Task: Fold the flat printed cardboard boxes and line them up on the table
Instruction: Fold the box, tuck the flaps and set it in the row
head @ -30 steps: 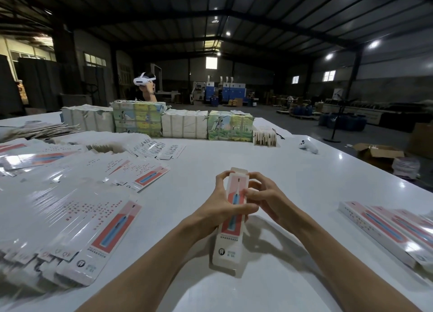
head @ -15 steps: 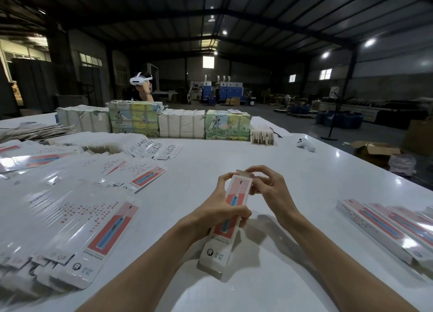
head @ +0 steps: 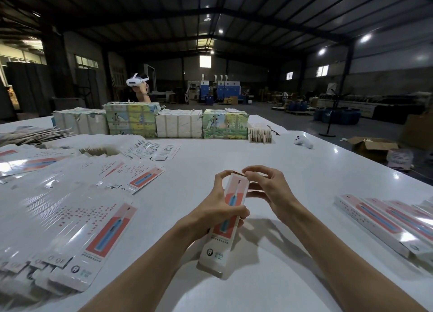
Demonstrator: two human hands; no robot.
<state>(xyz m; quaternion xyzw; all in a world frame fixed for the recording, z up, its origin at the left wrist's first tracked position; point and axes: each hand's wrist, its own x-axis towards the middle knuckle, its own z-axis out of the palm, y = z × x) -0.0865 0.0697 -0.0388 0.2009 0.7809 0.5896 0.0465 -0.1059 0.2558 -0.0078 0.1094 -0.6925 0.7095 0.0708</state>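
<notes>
A long white box [head: 222, 243] printed with a red panel and a blue toothbrush is held above the white table [head: 269, 161], tilted with its far end up. My left hand [head: 218, 208] grips its middle, fingers wrapped round the body and forefinger up at the far end. My right hand [head: 267, 187] pinches the flap at that far end with thumb and forefinger. A wide spread of flat printed boxes [head: 77, 218] lies on the left. Folded boxes [head: 384, 220] lie side by side at the right edge.
Bundled packs of printed and white cardboard [head: 178, 123] form a wall across the far side, with a small stack of cards [head: 259, 133] beside them. A white controller [head: 303, 142] lies far right. A person with a white headset [head: 137, 82] stands behind the packs.
The box has tilted further to the left at its near end. My right hand has moved from the box's side up to the far end flap.
</notes>
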